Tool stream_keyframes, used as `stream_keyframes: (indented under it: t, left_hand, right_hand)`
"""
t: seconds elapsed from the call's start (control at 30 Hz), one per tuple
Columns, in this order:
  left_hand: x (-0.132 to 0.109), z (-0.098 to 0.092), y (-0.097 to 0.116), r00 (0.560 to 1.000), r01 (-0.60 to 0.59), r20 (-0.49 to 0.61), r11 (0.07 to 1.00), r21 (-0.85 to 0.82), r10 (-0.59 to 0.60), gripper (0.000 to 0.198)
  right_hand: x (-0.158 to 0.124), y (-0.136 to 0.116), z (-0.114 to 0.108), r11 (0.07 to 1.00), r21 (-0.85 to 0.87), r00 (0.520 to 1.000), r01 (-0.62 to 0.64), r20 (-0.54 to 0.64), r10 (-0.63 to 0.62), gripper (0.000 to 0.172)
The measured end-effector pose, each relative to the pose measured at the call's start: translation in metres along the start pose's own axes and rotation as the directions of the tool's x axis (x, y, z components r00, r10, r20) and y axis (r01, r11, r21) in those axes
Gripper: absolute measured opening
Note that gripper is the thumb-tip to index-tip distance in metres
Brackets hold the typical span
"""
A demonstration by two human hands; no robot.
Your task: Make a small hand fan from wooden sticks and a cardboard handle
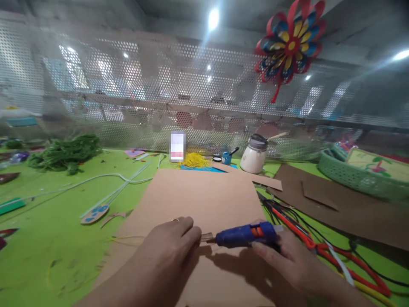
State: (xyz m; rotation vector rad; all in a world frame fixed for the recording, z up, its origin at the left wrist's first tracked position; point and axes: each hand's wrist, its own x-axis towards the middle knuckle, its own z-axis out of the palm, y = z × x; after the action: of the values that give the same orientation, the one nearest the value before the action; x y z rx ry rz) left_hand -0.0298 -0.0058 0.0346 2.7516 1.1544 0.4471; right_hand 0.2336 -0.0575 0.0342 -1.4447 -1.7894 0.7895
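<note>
A blue glue gun (246,235) is held in the right hand (287,260) at the near edge of the scene, the fingers closed around its grip from below and from the right. The body is laid almost level, with the metal nozzle (207,238) pointed left. The gun is carried low over a large tan cardboard sheet (204,192), which is spread flat on the green bench (47,238) and runs from the near edge toward the far middle. The left hand (169,247) is set knuckles up on the sheet just left of the nozzle, with its fingers curled down. It cannot be told whether anything is pinched beneath them. A ring (175,220) is worn on one finger. The hand appears to be placed there so that the sheet is pressed flat and steadied right where the nozzle meets it. Red and black cables (319,249) are trailed across the bench to the right of the gun, probably kept on that side so that the sheet is left free. Farther right a dark brown board (351,209) and a green basket (351,181) are seen. A white pot (254,155) is stood beyond the far edge of the sheet, and a heap of green yarn (65,153) is piled at the far left.
</note>
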Motion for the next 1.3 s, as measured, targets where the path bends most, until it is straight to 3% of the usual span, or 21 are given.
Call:
stream_keyframes:
  t: [0.17, 0.43, 0.63, 0.8, 1.07, 1.3]
  left_hand:
    - [0.002, -0.002, -0.001, 0.999, -0.044, 0.007, 0.997, 0.067, 0.044, 0.014]
    - [0.001, -0.001, 0.001, 1.000, -0.011, -0.029, 0.997, 0.075, 0.013, 0.015]
    - [-0.001, 0.001, 0.001, 0.998, -0.019, -0.053, 1.000, 0.020, 0.020, 0.019]
    - [0.002, -0.005, 0.004, 0.998, -0.043, -0.046, 0.998, 0.047, 0.045, 0.016]
    - [0.003, -0.002, 0.004, 1.000, -0.016, -0.012, 1.000, 0.000, 0.016, 0.017]
    - [0.004, -0.002, 0.003, 1.000, 0.006, -0.009, 1.000, 0.001, -0.006, 0.017]
  right_hand:
    - [-0.002, 0.006, 0.004, 0.999, 0.031, 0.994, -0.023, -0.109, 0.026, 0.038]
    - [0.001, 0.011, 0.004, 0.992, 0.125, 0.999, 0.011, 0.048, -0.017, 0.036]
    - [0.001, 0.003, 0.003, 0.996, 0.085, 1.000, 0.023, -0.009, -0.022, 0.038]
    - [0.002, -0.001, -0.002, 0.997, -0.009, 0.994, 0.082, 0.066, -0.082, 0.031]
    - [0.000, 0.014, -0.009, 0.992, 0.101, 0.997, 0.075, 0.011, -0.077, 0.031]
    - [0.003, 0.003, -0.006, 0.991, 0.095, 0.994, 0.098, 0.048, -0.103, 0.031]
